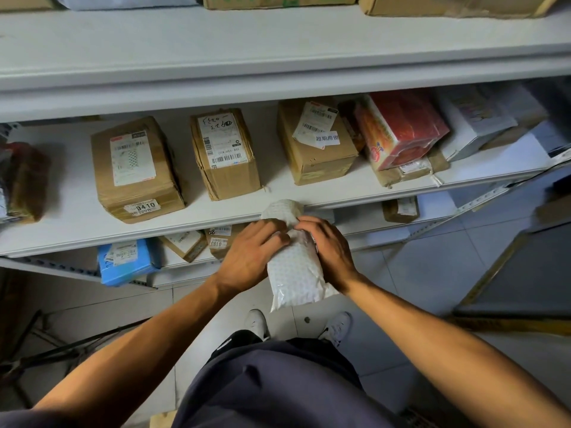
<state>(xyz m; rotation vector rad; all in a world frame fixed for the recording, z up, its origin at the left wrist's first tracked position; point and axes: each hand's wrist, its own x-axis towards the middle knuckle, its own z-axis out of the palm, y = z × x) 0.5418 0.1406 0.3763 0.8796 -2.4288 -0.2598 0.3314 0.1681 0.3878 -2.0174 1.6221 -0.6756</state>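
Note:
A white padded mailer parcel [295,270] is held upright in front of the middle shelf [77,223], its top end level with the shelf's front edge. My left hand [250,257] grips its left side with the fingers curled over the front. My right hand [327,248] grips the right side, thumb and fingertips meeting the left hand's near the parcel's upper part. What the fingertips pinch there is hidden.
Brown cartons [136,168] [225,152] [315,140] and a red box [401,128] stand on the middle shelf. A blue parcel [126,261] and small cartons [219,240] lie on the lower shelf. A tiled floor [432,273] and my shoes [256,324] are below.

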